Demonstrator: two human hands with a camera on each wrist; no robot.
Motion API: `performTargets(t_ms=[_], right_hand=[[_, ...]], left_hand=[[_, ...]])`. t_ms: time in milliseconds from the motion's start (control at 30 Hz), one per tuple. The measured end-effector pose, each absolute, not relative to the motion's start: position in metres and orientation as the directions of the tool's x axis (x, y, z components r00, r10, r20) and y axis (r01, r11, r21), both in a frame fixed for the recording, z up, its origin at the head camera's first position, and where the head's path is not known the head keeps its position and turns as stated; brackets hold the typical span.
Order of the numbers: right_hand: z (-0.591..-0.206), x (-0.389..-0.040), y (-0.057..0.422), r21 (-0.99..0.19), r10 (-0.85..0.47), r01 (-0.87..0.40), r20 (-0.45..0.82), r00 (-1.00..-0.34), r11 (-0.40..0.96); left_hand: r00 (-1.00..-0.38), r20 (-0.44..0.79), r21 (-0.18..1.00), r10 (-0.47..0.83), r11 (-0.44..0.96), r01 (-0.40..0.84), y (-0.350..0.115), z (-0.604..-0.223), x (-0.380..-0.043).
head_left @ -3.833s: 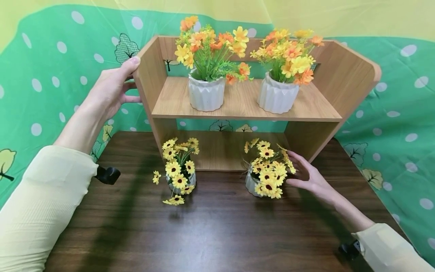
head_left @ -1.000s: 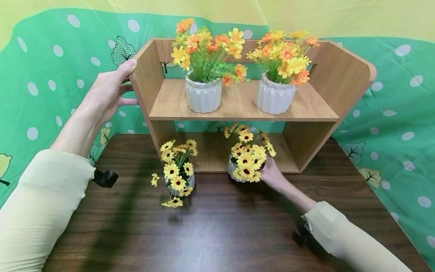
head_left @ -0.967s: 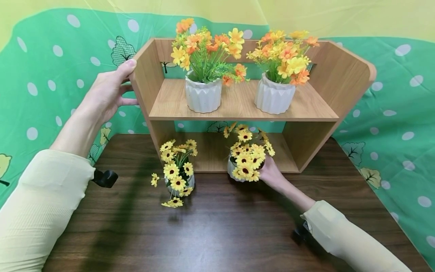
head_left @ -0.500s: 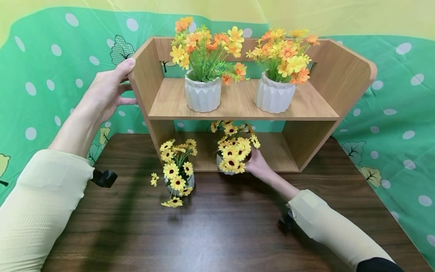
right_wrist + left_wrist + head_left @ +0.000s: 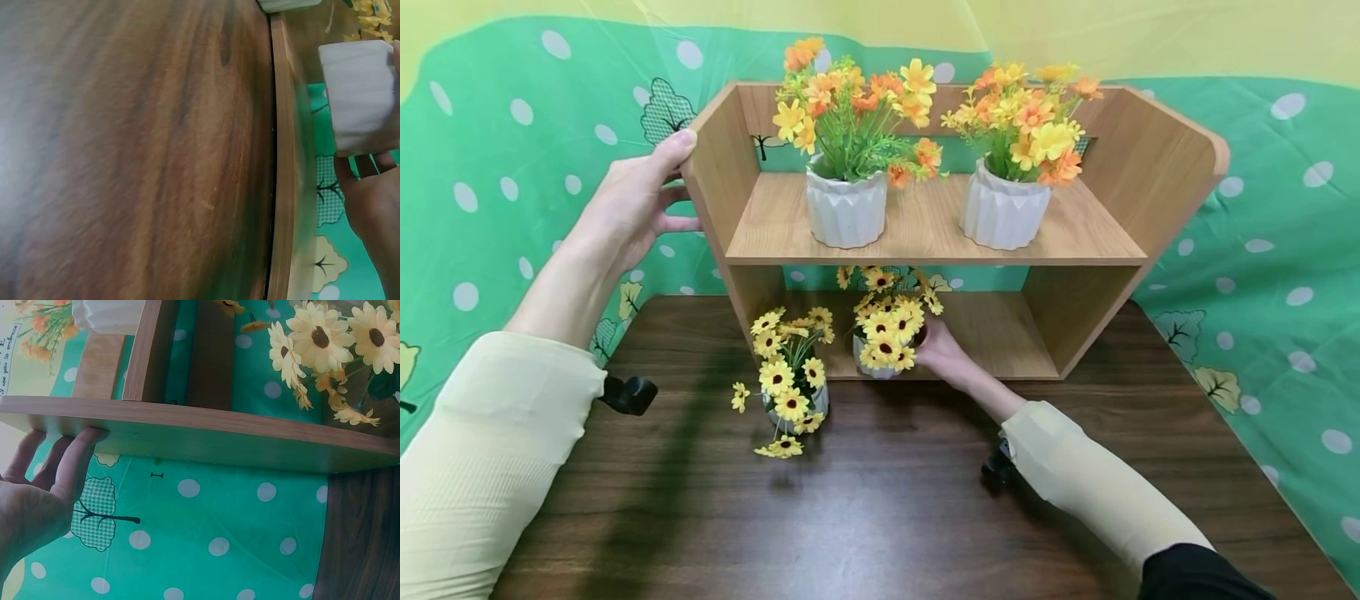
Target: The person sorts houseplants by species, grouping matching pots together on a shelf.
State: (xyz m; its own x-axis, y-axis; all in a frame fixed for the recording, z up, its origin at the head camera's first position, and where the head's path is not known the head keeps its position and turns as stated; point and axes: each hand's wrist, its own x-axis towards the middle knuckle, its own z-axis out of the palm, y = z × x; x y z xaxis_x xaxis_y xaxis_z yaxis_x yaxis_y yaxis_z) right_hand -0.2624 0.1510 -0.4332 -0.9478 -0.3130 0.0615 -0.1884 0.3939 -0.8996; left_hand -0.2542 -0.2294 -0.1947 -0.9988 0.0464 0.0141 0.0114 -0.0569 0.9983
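My right hand (image 5: 942, 348) grips a white ribbed pot of yellow daisy-like flowers (image 5: 883, 329) from its right side, at the front of the lower shelf. In the right wrist view that pot (image 5: 359, 94) hangs a little above the shelf board, fingers on its side. Another pot of yellow flowers (image 5: 792, 402) stands on the table to the left, in front of the shelf. My left hand (image 5: 628, 204) touches the outside of the wooden shelf's left side panel (image 5: 718, 175); its thumb is at the front edge. In the left wrist view the fingers (image 5: 78, 456) press that panel's outer face.
Two white pots with orange and yellow flowers, one left (image 5: 847, 208) and one right (image 5: 1006, 208), stand on the upper shelf (image 5: 925, 242). A dark wooden table (image 5: 880, 500) carries the two-tier shelf. Green spotted cloth (image 5: 1285, 250) hangs behind and at the sides.
Earlier my right hand was beside the right pot of yellow flowers on the table. It has since taken hold of it and carried it left and back to the lower shelf. My left hand stays put.
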Motion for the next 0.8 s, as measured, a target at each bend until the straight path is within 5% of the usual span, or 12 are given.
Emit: performTargets(t_ms=[800], right_hand=[[-0.439,-0.297,0.124,-0.929,-0.415,-0.143,-0.012,-0.91,0.34]], left_hand=[[-0.999,0.011,0.998,0.046,-0.063,0.008,-0.229,-0.194,-0.254]])
